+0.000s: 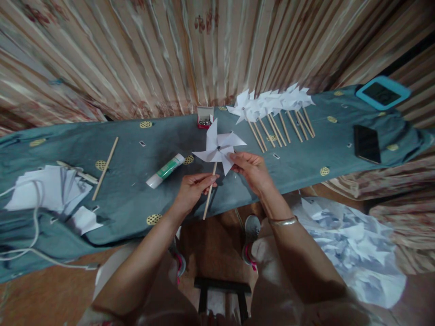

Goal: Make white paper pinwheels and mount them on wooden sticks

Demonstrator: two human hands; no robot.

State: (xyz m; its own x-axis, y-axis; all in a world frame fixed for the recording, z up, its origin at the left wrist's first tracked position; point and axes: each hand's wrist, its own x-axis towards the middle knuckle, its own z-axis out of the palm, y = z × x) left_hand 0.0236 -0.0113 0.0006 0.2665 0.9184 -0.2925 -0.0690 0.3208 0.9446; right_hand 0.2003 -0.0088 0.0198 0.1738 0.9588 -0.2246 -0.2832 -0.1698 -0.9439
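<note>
A white paper pinwheel (216,144) with a dark pin at its centre is held up over the near edge of the table. Its wooden stick (208,204) is pinched between the thumb and fingers of my left hand (194,190). At the lower right blade, my right hand (252,168) pinches the paper between thumb and fingers. Behind the pinwheel sits a small open box of pins (205,118). A glue stick (166,171) with a green label lies left of my left hand.
Several finished pinwheels (268,105) lie in a row at the back right. A phone (367,144) and a blue-framed device (383,93) rest at the right. Paper sheets (37,190), a loose stick (105,169) and a white cable (36,217) are left. A bag of paper pieces (353,253) stands below right.
</note>
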